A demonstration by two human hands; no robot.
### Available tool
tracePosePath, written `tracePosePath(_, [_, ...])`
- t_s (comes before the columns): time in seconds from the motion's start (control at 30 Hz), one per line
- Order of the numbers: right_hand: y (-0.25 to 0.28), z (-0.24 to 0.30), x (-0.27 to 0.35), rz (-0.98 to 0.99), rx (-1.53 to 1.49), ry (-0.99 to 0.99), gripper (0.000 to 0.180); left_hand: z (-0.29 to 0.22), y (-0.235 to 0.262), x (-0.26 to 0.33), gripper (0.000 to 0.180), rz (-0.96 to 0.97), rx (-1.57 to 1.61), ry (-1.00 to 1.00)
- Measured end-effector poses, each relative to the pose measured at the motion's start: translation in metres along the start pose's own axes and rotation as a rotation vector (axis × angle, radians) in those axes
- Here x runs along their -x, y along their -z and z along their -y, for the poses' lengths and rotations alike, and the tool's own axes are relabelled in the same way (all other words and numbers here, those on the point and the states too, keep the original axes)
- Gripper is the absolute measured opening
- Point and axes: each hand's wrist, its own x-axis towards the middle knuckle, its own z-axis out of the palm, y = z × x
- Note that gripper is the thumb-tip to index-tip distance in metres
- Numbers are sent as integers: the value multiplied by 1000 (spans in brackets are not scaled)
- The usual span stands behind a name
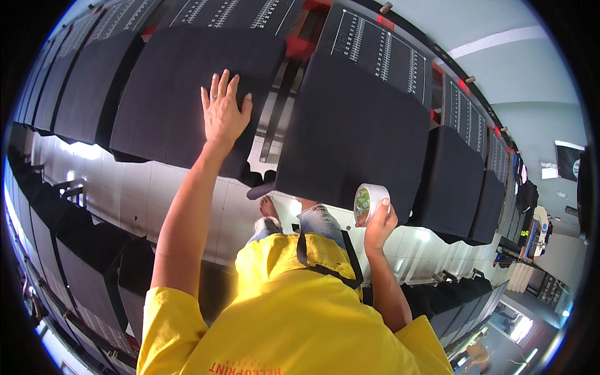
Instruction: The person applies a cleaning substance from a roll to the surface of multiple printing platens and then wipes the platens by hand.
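Several dark fabric-covered boards run in a row across the upper frame, from the far upper left to the right edge. The left hand (pixel 224 112) lies open, fingers spread flat, on the dark board (pixel 169 94) left of centre. A gap with a narrow dark bar (pixel 278 106) and red fittings separates it from the next dark panel (pixel 350 131). At lower centre-right, the right hand (pixel 379 224) grips a white tape roll (pixel 369 201) at that panel's lower edge. White floor tiles (pixel 144 194) show beneath.

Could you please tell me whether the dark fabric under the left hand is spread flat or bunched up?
Spread flat: the left hand lies palm down with fingers open on the dark fabric, which covers its board smoothly, with no visible folds.
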Motion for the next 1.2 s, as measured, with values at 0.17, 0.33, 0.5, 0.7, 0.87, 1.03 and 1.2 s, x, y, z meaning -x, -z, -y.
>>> tracePosePath(0.17, [-18, 11, -54, 6, -3, 92, 51, -5, 6, -2, 53, 27, -23, 10])
tracePosePath(0.33, [-44, 25, -119, 50, -57, 144, 53, -7, 10, -4, 54, 37, -22, 6])
tracePosePath(0.5, [-75, 45, -189, 70, -83, 198, 54, -7, 11, -5, 56, 50, -29, -12])
tracePosePath(0.7, [-115, 80, -266, 95, -108, 201, 51, -9, 14, -4, 57, 67, -2, 6])
tracePosePath(0.87, [-131, 88, -313, 144, -164, 204, 48, -13, 17, -5, 57, 80, 15, 7])
tracePosePath(1.03, [-123, 72, -299, 157, -218, 229, 48, -12, 18, -6, 57, 74, 31, 12])
tracePosePath(1.2, [-84, 50, -214, 246, -184, 215, 44, -4, 14, -4, 57, 65, 112, 0])
